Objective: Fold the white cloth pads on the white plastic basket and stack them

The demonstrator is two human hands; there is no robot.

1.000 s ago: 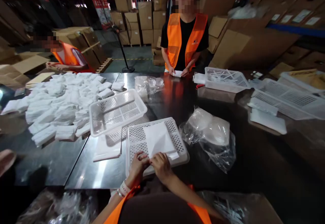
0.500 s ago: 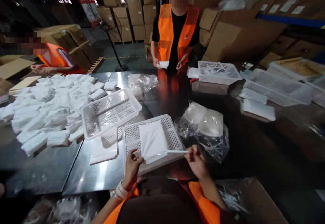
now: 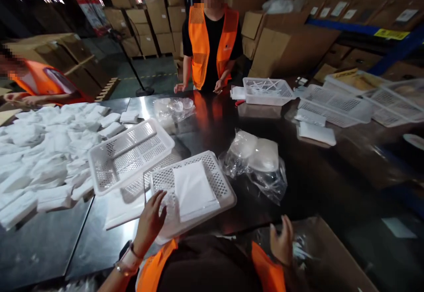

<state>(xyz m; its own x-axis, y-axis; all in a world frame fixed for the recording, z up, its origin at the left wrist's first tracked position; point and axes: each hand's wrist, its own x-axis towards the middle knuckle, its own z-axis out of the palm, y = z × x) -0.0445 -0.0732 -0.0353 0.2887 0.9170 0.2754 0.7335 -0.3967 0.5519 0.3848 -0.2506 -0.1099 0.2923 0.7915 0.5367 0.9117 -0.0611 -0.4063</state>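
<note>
Two hands: working at the near edge of the worktop [image 3: 298,168].
Left hand [image 3: 150,221]: fingers spread apart, resting on the near basket's [image 3: 225,190] left corner.
White bag [image 3: 194,190]: lying flat inside that basket.
Right hand [image 3: 281,241]: fingers loosely apart, reaching into a carton [image 3: 331,256] at near right, gripping nothing.
Progress: one bag lying in the basket; a pile of folded packs [image 3: 49,150] waiting at left.

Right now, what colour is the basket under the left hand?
White, perforated basket; head view shows it best.
</note>
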